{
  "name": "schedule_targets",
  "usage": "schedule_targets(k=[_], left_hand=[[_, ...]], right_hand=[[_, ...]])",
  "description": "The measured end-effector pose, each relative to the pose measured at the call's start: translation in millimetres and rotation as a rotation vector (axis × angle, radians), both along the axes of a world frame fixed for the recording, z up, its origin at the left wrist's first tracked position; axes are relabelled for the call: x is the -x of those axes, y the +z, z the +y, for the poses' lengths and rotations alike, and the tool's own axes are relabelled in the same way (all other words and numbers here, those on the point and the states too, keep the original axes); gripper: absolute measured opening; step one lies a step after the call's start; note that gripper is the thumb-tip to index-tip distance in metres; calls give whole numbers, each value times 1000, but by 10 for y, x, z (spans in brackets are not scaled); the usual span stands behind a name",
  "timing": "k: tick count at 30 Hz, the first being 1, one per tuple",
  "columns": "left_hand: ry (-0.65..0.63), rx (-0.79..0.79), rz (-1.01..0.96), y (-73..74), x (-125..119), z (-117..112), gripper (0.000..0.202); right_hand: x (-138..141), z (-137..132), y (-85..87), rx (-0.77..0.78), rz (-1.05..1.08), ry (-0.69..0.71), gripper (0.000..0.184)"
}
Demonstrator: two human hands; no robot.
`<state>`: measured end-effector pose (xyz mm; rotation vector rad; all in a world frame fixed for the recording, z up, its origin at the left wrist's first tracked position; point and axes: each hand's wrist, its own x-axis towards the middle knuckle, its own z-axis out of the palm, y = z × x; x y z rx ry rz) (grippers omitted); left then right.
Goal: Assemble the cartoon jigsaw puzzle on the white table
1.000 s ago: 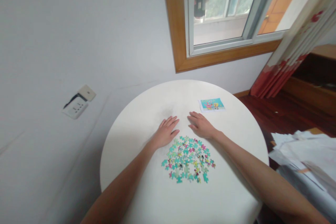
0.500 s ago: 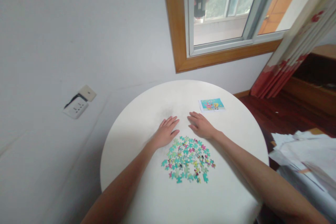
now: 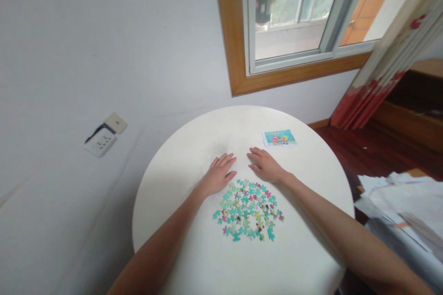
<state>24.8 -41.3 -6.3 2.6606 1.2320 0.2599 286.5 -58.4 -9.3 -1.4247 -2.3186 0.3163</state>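
Observation:
Loose jigsaw puzzle pieces (image 3: 246, 210), mostly teal with some pink and yellow, lie spread in a patch on the white round table (image 3: 166, 184). My left hand (image 3: 220, 174) rests flat on the tabletop just beyond the patch's upper left, fingers stretched out and holding nothing. Across a small gap, my right hand (image 3: 265, 165) also lies palm down with its fingers extended, above the pieces' upper right. Behind it is a small picture card (image 3: 279, 138) showing cartoon figures on a teal ground.
A wall (image 3: 104, 55) with a socket (image 3: 100, 142) runs along the left and back. Above the table's far edge is a wood-framed window (image 3: 290, 14). To the right are a red and cream curtain (image 3: 370, 92) and a stack of papers (image 3: 404, 203).

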Motion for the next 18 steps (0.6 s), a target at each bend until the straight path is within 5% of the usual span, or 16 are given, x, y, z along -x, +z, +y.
schedule_targets(k=[14, 18], left_hand=[[2, 2, -13, -11, -5, 10, 52], [-23, 13, -85, 104, -27, -38, 46]], right_hand=[[5, -7, 21, 1, -11, 7, 50], [7, -10, 38, 11, -20, 7, 50]])
